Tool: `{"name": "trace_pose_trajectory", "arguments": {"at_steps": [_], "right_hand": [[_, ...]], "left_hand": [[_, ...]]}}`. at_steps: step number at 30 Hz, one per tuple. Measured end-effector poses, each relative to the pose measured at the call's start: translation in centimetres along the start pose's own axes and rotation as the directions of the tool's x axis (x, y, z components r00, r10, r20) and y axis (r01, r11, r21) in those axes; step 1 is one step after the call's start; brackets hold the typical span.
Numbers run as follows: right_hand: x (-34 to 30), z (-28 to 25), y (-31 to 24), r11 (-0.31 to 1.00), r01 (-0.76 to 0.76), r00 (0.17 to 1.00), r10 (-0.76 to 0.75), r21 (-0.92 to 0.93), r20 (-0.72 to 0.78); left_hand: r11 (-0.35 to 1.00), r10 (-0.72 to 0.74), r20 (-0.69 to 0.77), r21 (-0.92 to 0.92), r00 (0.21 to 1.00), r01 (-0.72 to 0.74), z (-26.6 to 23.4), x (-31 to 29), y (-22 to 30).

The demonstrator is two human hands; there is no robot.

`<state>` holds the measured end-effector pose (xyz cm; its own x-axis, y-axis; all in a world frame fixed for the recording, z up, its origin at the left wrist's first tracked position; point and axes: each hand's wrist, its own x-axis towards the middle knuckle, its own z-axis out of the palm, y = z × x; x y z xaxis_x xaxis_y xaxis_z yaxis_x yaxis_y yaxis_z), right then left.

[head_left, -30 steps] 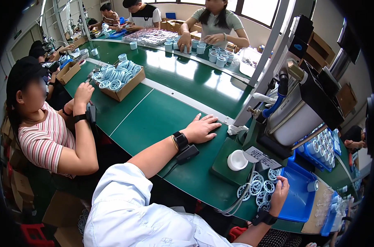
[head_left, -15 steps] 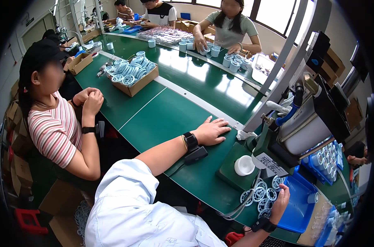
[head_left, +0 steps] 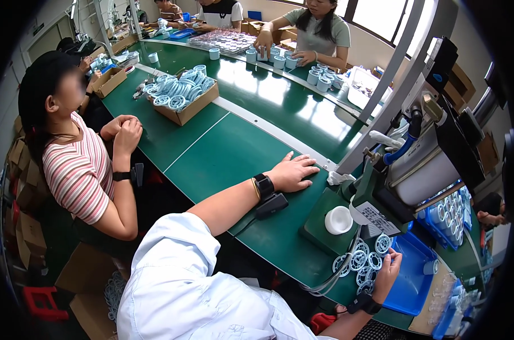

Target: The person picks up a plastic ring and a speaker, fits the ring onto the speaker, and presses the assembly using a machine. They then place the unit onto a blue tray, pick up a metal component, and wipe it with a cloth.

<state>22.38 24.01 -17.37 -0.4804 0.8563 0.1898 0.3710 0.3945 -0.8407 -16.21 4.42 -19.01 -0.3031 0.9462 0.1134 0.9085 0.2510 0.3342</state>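
Note:
My left hand (head_left: 293, 173) lies flat on the green table (head_left: 223, 153), fingers apart, a black watch on the wrist and a black device under the forearm. My right hand (head_left: 388, 271) rests with curled fingertips on a small heap of pale blue-and-white rings (head_left: 361, 260) next to a blue tray (head_left: 410, 277). Whether it grips a ring is not clear. A white round cap (head_left: 339, 220) sits on the dark green base of a press machine (head_left: 421, 164) between my hands.
A person in a striped shirt (head_left: 78, 170) stands at the left, hands together at the table edge. A cardboard box of rings (head_left: 180, 96) sits mid-table. Other people work at the far side with several small white cups (head_left: 316, 76). Cardboard boxes stand on the floor at the left.
My left hand stays flat and my right hand stays at the rings. The view has shifted a little. The person in the striped shirt has drawn both hands together.

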Motion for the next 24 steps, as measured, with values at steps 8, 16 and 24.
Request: {"name": "trace_pose_trajectory", "arguments": {"at_steps": [8, 16, 24], "right_hand": [[-0.8, -0.2, -0.5, 0.971, 0.136, 0.991, -0.137, -0.198, 0.006], [-0.2, 0.4, -3.0, 0.988, 0.131, 0.983, -0.119, 0.080, -0.139], [-0.1, -0.4, -3.8, 0.855, 0.205, 0.977, -0.205, -0.476, 0.053]], "left_hand": [[0.999, 0.033, -0.013, -0.012, 0.999, -0.033, 0.2, 0.0, 0.4], [1.000, 0.005, 0.005, 0.001, 1.000, -0.005, -0.6, -0.1, -1.1], [0.997, 0.059, -0.001, -0.042, 0.998, -0.059, 0.3, 0.4, -1.4]]}}
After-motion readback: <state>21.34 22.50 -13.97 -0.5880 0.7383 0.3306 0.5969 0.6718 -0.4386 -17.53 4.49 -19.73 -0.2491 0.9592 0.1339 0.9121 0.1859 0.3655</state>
